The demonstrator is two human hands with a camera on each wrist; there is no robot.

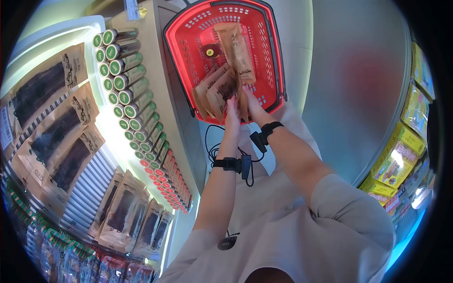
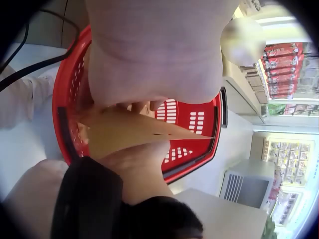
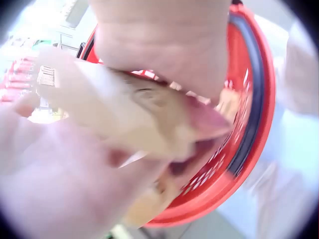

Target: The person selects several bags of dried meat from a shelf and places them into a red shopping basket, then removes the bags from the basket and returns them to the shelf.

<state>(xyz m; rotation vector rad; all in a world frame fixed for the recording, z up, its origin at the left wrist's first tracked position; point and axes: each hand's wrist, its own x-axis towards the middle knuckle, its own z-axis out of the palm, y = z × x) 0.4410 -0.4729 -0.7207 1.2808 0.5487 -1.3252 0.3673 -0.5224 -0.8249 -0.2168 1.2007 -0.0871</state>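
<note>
While the left hand [image 1: 232, 114] and right hand [image 1: 253, 104] flank a paper pouch [image 2: 124, 132] at the near end of the red basket [image 1: 273, 89] (whether they pinch it, I cannot tell), packing seems underway; next likely calls for steady settling.

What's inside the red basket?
Inside the red basket I see brown packets, a longer packet and a small round yellow shape. The packets, left hand and right hand hide whatever lies beneath them.
</note>
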